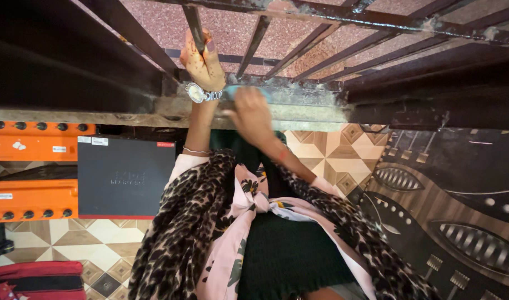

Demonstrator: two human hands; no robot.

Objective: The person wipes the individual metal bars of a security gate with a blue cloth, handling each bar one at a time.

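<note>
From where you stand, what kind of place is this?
Probably a home, at a window: dark metal bars above a dusty sill, patterned floor tiles below, and a black box beside orange cases.

Teal cloth (pixel 249 91), leopard-print scarf (pixel 182 222)

I seem to be looking at a home: a dusty dark metal window grille (pixel 321 33) over a stone sill (pixel 299 114), a patterned tiled floor (pixel 321 155), and a carved dark wooden panel (pixel 449 205).
</note>
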